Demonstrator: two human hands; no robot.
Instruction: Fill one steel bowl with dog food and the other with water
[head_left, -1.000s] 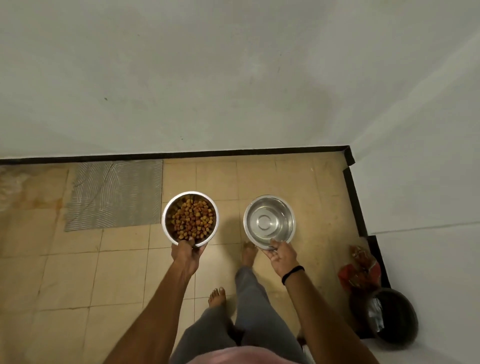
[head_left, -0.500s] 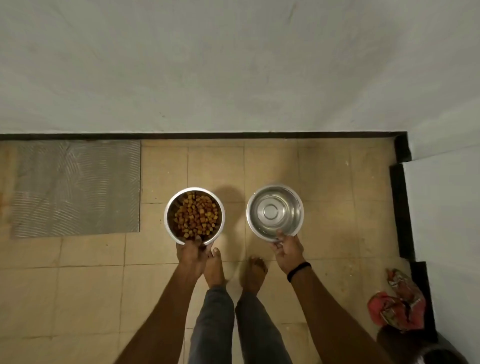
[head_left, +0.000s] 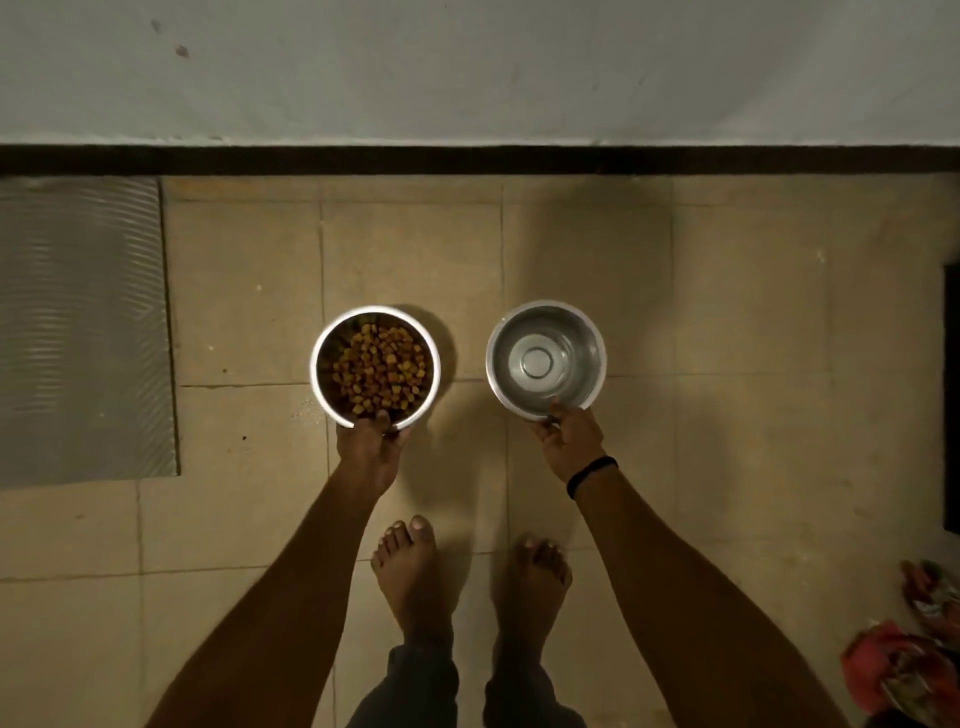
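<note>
Two steel bowls hang low over the tiled floor, side by side. The left steel bowl is filled with brown dog food; my left hand grips its near rim, thumb inside. The right steel bowl holds clear water, and my right hand, with a black band on the wrist, pinches its near rim. Both bowls cast shadows on the tiles; I cannot tell whether they touch the floor.
A white wall with a black skirting strip runs across the top. A grey ribbed mat lies on the left. My bare feet stand just behind the bowls. A red crumpled bag lies at the bottom right.
I have stepped closer to the wall and bent lower. Both bowls, still in my hands, have moved down toward the floor and further apart.
</note>
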